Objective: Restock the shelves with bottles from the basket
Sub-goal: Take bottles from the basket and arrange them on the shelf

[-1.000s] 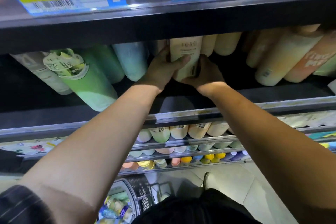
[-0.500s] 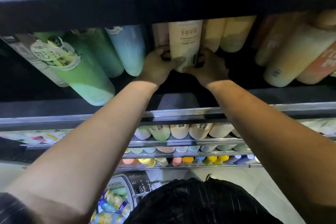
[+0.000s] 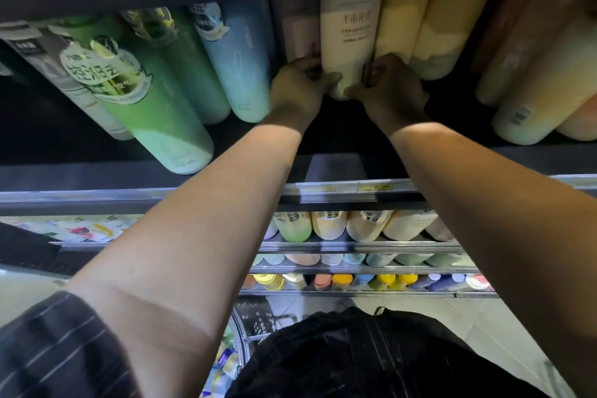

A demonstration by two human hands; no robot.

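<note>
Green bottle (image 3: 155, 107) at left of the frame, blue bottle (image 3: 240, 58) beside it, left hand (image 3: 298, 90) and right hand (image 3: 392, 90) gripping a cream bottle (image 3: 350, 39) on the shelf (image 3: 97, 171) at upper centre, yellow bottles (image 3: 445, 29) right, basket (image 3: 255, 326) at bottom centre.

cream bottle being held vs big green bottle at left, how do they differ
The cream bottle is pale with plain text; the green bottle carries a white sticker. The left hand and right hand grip the cream bottle; the green bottle stands untouched. Both share one shelf.
</note>
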